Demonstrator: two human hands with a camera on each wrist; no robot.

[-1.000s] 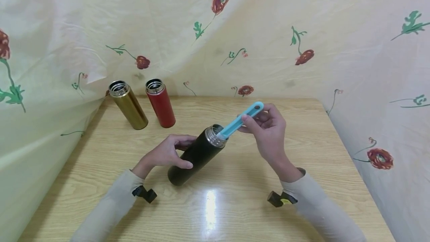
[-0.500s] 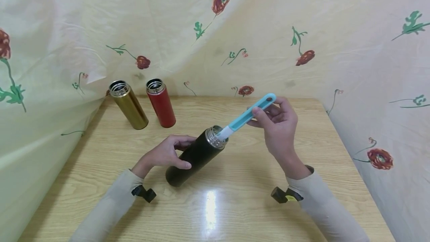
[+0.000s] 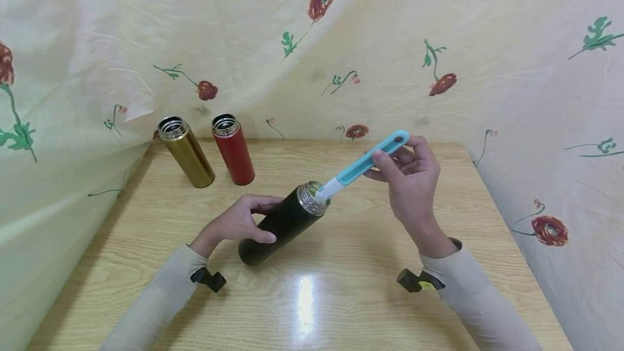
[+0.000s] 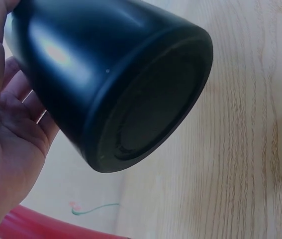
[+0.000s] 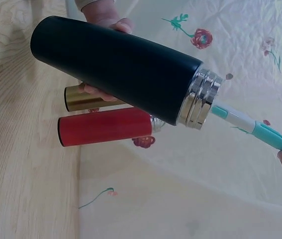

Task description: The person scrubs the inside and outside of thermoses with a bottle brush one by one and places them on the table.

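My left hand (image 3: pixel 239 221) grips a black vacuum flask (image 3: pixel 283 229) round its body, tilted with its lidless steel mouth up to the right. In the left wrist view the flask's base (image 4: pixel 155 99) faces the camera, raised off the table. My right hand (image 3: pixel 411 183) pinches the teal handle of a bottle brush (image 3: pixel 363 166) between thumb and fingers, near its holed end. The brush's white shaft runs into the flask mouth; its head is hidden inside. The right wrist view shows the shaft entering the threaded steel neck (image 5: pixel 200 99).
Two more lidless flasks, one gold (image 3: pixel 192 158) and one red (image 3: pixel 235 153), stand at the back left of the wooden table (image 3: pixel 365 297). A flowered cloth (image 3: pixel 273 37) hangs behind the table and along both sides.
My right hand has moved up and to the right, drawing the brush partly out so that its white shaft shows. The left hand and flask have shifted only slightly.
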